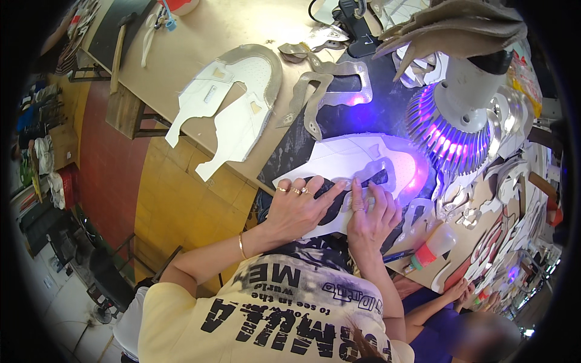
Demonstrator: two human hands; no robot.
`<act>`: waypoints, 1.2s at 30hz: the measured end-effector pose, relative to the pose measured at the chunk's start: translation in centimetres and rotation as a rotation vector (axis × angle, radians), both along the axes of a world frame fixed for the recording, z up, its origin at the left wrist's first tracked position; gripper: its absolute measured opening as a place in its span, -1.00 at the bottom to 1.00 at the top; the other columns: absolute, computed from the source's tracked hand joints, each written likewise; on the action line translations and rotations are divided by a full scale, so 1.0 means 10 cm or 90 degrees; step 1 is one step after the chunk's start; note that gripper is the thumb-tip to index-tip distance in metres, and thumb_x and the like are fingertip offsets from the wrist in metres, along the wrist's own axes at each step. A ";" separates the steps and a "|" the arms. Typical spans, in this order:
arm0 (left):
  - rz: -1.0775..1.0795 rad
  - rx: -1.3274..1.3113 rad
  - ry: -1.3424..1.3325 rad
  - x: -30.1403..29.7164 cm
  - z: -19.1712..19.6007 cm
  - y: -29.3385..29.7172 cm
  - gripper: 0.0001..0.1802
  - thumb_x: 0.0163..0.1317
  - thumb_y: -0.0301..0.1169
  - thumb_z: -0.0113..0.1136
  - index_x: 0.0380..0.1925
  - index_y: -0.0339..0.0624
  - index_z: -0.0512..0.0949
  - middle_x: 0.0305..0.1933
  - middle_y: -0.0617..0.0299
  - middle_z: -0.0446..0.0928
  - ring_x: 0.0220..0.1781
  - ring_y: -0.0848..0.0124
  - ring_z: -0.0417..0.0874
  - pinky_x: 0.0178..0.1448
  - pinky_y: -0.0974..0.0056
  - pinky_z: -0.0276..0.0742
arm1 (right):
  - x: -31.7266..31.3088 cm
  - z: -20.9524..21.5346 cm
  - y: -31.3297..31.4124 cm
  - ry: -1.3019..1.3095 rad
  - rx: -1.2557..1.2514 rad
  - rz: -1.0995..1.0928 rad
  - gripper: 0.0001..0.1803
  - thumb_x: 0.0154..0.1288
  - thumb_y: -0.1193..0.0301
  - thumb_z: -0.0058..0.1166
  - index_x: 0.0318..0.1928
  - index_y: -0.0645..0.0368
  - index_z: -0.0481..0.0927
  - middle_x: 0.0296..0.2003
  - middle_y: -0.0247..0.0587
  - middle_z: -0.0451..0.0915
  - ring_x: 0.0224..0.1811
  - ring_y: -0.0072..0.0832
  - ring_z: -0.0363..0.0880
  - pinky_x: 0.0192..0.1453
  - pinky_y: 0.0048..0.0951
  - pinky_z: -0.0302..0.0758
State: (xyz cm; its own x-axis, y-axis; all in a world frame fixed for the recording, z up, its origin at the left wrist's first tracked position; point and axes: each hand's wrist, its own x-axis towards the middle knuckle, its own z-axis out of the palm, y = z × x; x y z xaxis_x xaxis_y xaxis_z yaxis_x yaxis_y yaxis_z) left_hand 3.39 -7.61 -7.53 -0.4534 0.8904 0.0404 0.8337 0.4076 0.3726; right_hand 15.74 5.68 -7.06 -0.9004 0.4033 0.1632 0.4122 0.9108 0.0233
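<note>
A white shoe upper (339, 151) lies on a dark work surface, lit violet toward its rounded toe. On top of it sits a small grey trim piece (392, 175) with a cut-out. My left hand (296, 209), wearing rings, rests on the near side of the upper. Its index finger stretches to the edge of the trim, the other fingers spread on the white material. Across from it, my right hand (372, 221) lays its outstretched fingers on the trim. The two index fingertips nearly meet. Both thumbs are mostly hidden.
Another white upper with a grey toe (266, 66) lies to the left, beside loose grey trim pieces (321, 103). A finned lamp (451, 130) overhangs the right side, near a bottle with a red and green band (433, 247). A hammer (118, 57) lies far left. A co-worker's hands (460, 291) are lower right.
</note>
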 end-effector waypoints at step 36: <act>-0.019 0.162 0.072 -0.06 -0.17 0.00 -0.43 0.14 -0.27 0.26 0.21 -0.05 0.57 -0.37 0.35 0.35 -0.38 0.42 0.40 -0.26 0.26 0.26 | 0.00 0.13 0.11 -0.017 -0.031 0.013 -0.43 0.20 0.45 0.07 0.23 -0.34 0.59 0.03 -0.29 0.51 0.13 -0.32 0.42 0.25 -0.17 0.22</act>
State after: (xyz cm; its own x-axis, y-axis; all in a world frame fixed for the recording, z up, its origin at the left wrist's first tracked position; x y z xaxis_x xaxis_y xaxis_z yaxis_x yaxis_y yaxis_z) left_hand 2.76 -7.57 -9.19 -0.4072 0.8580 0.3131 0.8860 0.2880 0.3633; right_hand 15.74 6.76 -5.72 -0.9121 0.3923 0.1191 0.3939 0.9191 -0.0104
